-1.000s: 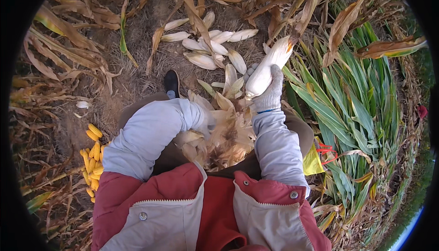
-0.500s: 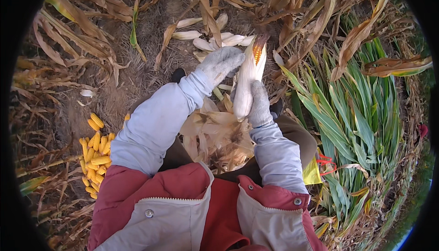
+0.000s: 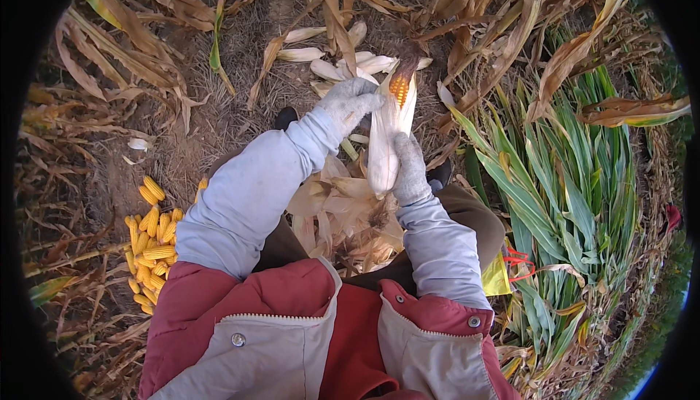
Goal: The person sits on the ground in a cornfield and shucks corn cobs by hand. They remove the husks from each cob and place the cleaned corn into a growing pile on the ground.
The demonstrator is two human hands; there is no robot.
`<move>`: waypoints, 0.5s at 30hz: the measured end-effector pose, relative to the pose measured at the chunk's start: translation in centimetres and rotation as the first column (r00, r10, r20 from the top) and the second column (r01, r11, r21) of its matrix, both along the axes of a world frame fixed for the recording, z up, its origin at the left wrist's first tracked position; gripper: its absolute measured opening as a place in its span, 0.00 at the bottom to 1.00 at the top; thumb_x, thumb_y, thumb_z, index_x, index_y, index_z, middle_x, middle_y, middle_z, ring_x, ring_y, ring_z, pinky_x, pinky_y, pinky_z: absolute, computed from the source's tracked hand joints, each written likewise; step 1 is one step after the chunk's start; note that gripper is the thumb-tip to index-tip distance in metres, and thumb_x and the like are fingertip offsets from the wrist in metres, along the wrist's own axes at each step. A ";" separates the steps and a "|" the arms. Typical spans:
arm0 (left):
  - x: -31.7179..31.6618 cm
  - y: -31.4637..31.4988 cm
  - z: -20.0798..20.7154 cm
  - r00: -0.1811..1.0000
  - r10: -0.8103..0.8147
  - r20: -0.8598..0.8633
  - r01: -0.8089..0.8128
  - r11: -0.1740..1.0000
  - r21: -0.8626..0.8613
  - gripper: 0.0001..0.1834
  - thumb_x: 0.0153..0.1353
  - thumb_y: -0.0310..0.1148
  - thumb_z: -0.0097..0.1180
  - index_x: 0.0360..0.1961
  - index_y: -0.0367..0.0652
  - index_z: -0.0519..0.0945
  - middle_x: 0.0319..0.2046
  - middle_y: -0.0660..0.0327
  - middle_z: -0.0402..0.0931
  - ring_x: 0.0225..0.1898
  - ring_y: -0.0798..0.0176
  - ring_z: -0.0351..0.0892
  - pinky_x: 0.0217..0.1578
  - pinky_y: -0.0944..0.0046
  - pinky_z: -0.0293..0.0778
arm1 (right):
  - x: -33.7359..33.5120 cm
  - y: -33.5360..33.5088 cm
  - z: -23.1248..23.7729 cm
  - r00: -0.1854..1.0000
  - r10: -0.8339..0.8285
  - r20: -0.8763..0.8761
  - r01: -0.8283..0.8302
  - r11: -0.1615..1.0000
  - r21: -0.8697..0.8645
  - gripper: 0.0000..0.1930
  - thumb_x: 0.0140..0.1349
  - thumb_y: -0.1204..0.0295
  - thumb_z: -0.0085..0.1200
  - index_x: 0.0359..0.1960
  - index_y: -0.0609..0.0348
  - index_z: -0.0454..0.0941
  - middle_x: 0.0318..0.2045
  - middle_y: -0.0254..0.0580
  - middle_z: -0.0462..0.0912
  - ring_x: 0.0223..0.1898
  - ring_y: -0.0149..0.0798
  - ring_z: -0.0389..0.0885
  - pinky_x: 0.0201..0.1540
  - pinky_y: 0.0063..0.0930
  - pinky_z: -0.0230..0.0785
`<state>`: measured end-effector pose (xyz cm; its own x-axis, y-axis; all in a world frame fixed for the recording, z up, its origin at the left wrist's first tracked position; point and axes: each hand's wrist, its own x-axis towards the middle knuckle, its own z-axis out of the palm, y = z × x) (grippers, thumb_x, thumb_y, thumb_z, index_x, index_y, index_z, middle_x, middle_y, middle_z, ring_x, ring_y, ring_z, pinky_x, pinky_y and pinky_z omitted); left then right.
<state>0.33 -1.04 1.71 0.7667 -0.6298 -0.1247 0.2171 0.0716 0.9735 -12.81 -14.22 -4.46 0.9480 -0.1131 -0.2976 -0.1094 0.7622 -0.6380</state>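
An ear of corn (image 3: pixel 383 148) in a pale, partly opened husk stands between my gloved hands, its orange kernels and dark brown silk showing at the far tip. My left hand (image 3: pixel 350 105), in a grey glove, pinches the husk's left edge near that tip. Wrapped round the lower right side of the ear is my right hand (image 3: pixel 410 169), also gloved in grey; some of its fingers are hidden behind the ear. Below the ear, between my legs, lies a heap of stripped husks (image 3: pixel 343 214).
Husked yellow cobs (image 3: pixel 154 243) are piled at the left. Several pale husk-covered ears (image 3: pixel 364 64) lie on the ground ahead. Cut green corn leaves (image 3: pixel 561 188) spread at the right, beside a yellow bag with red handles (image 3: pixel 497 277). Dry stalks (image 3: pixel 503 72) hang over the far side.
The ear has shifted slightly left and turned a little more upright. The husk is parted wider at the tip, showing more kernels, with my left hand closed on its edge.
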 end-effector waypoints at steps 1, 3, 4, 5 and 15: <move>-0.1 -0.1 0.1 0.999 0.010 -0.038 -0.012 0.999 -0.034 0.15 0.64 0.36 0.59 0.43 0.33 0.79 0.36 0.61 0.80 0.38 0.68 0.78 0.41 0.68 0.75 | 0.0 -0.1 -0.3 1.000 0.014 0.000 -0.014 1.000 0.019 0.25 0.68 0.56 0.50 0.58 0.63 0.68 0.42 0.47 0.81 0.36 0.44 0.83 0.39 0.38 0.80; 0.0 -0.3 -0.6 0.994 0.019 -0.107 -0.031 0.994 -0.109 0.14 0.64 0.35 0.58 0.44 0.33 0.78 0.36 0.61 0.80 0.38 0.67 0.79 0.40 0.68 0.77 | -0.1 -0.2 -0.6 0.998 0.067 -0.016 -0.064 0.986 0.156 0.27 0.67 0.52 0.49 0.58 0.62 0.69 0.42 0.47 0.81 0.38 0.45 0.83 0.41 0.40 0.79; -0.1 -0.4 -0.3 0.990 0.023 -0.142 -0.044 0.989 -0.143 0.14 0.64 0.34 0.58 0.44 0.34 0.78 0.36 0.61 0.80 0.38 0.67 0.80 0.40 0.67 0.77 | -0.1 -0.2 -0.4 0.995 0.096 -0.021 -0.088 0.970 0.227 0.28 0.67 0.51 0.48 0.58 0.61 0.69 0.43 0.47 0.81 0.39 0.45 0.83 0.42 0.41 0.78; -0.3 -0.4 0.0 0.979 0.005 -0.202 -0.041 0.984 -0.174 0.13 0.64 0.33 0.58 0.44 0.34 0.78 0.36 0.61 0.80 0.38 0.67 0.80 0.40 0.67 0.78 | -0.1 -0.1 -0.1 0.994 0.111 0.023 -0.112 0.942 0.317 0.29 0.67 0.50 0.48 0.58 0.61 0.70 0.44 0.47 0.81 0.40 0.45 0.82 0.44 0.42 0.77; -1.2 -0.4 -1.4 0.947 -0.070 -0.314 -0.055 0.927 -0.372 0.14 0.66 0.29 0.55 0.51 0.37 0.75 0.45 0.59 0.78 0.46 0.62 0.80 0.48 0.63 0.77 | 1.2 0.4 -2.3 0.984 -0.170 0.049 0.174 0.981 -0.083 0.26 0.68 0.60 0.51 0.63 0.59 0.65 0.56 0.45 0.75 0.53 0.42 0.77 0.56 0.37 0.73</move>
